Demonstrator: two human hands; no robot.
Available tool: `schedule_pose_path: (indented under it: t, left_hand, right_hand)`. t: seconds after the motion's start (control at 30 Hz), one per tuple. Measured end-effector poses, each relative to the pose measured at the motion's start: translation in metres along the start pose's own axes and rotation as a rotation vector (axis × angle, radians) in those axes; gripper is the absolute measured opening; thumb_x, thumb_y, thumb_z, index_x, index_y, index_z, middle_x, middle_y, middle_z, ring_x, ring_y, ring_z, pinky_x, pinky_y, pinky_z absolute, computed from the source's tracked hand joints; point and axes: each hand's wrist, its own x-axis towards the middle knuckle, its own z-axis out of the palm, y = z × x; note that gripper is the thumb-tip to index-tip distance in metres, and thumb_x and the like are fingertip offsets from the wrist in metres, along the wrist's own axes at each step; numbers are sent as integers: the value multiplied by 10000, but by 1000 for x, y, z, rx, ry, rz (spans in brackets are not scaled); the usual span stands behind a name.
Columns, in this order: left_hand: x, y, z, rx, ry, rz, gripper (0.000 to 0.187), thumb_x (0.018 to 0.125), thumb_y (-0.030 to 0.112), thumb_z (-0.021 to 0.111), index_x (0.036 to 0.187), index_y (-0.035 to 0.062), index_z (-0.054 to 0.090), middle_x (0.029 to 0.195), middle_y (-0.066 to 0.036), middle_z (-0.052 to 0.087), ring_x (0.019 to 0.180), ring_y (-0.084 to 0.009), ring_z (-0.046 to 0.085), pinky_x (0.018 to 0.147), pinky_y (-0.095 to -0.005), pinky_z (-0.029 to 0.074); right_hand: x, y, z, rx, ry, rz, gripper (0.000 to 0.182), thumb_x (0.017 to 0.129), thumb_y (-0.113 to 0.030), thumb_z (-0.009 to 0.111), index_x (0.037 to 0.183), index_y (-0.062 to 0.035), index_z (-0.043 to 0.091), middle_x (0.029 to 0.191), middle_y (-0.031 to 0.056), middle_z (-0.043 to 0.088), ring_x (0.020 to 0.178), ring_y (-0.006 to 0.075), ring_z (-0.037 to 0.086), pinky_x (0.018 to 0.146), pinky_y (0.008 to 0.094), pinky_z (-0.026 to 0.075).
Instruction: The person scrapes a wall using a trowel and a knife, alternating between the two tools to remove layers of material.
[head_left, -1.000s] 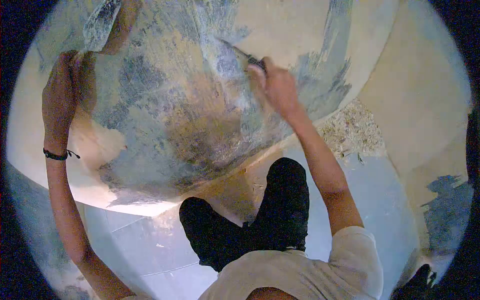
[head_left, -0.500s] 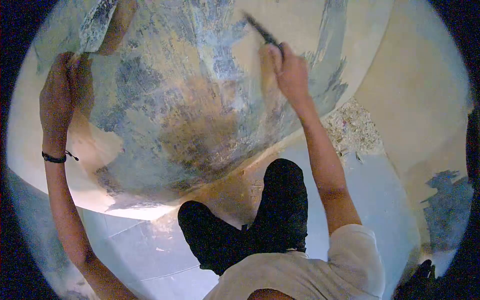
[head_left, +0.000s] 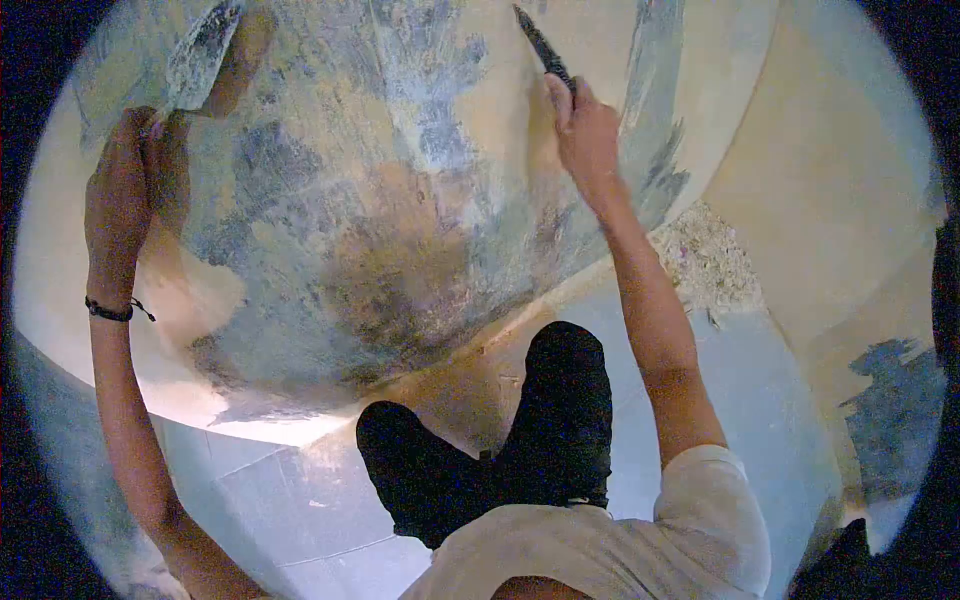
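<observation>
My left hand (head_left: 120, 205) is closed around the lower end of a putty knife (head_left: 205, 58), whose broad blade is smeared pale and points upward. Its dark shadow falls on the curved wall (head_left: 330, 130) just to the right. Up at the top right of that wall, my right hand (head_left: 590, 145) grips a narrow dark scraper (head_left: 543, 48) with its thumb along it. The tip slants up and left, close over a cream-coloured stretch. Grey-blue and brown patches cover much of the wall between my hands.
My bent knees (head_left: 565, 400) are close below the wall's lower edge. Pale chips and debris (head_left: 710, 260) lie on the floor in the right corner. A second wall (head_left: 830, 160) with a dark grey patch rises on the right. Light blue floor (head_left: 310, 500) spreads beneath me.
The dark scraper in my right hand has shifted right and turned more upright. My left hand and its putty knife have moved only slightly.
</observation>
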Motion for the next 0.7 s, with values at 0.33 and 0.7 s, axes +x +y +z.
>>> schedule_pose_path:
  t: [0.33, 0.7]
  left_hand:
    - [3, 4, -5, -194, -3, -120, 255, 980, 234, 428, 1158, 63, 495, 1108, -190, 604, 987, -399, 586, 791, -445, 495]
    - [3, 9, -9, -129, 24, -77, 258, 977, 246, 437, 1153, 65, 489, 1095, -184, 608, 962, -387, 599, 772, -447, 503]
  right_hand:
    - [0, 8, 4, -195, -22, -353, 353, 948, -402, 455, 967, -65, 558, 645, 236, 586, 635, 428, 595, 574, 517, 462]
    - [14, 4, 2, -98, 43, -186, 397, 934, -425, 489, 914, -36, 566, 618, 226, 585, 595, 424, 593, 547, 495, 475]
